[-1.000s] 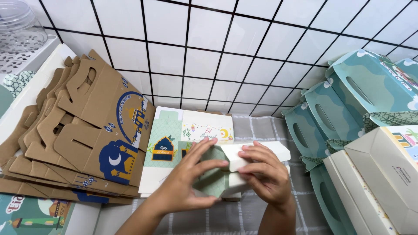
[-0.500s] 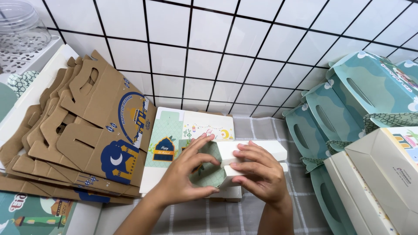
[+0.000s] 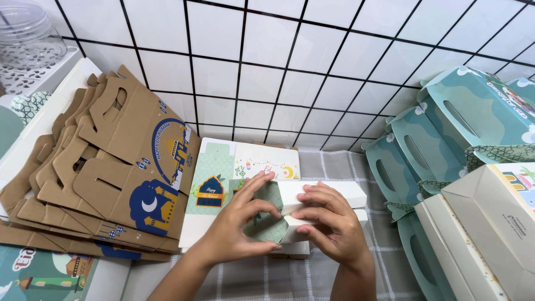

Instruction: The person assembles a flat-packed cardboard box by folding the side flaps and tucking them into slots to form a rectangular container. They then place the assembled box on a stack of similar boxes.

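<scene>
Left hand pinches the green scalloped end flap of the small white carton; right hand clamps its top and near side. The carton sits on the flat printed blank. I'd press along the crease, thumbs braced. Long axis runs left–right; the open end points left.

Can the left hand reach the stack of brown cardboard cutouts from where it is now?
Probably yes. The left hand grips the small white box, and the stack of brown cardboard cutouts lies just beside it with nothing between them. It would need to release the box first.
</scene>
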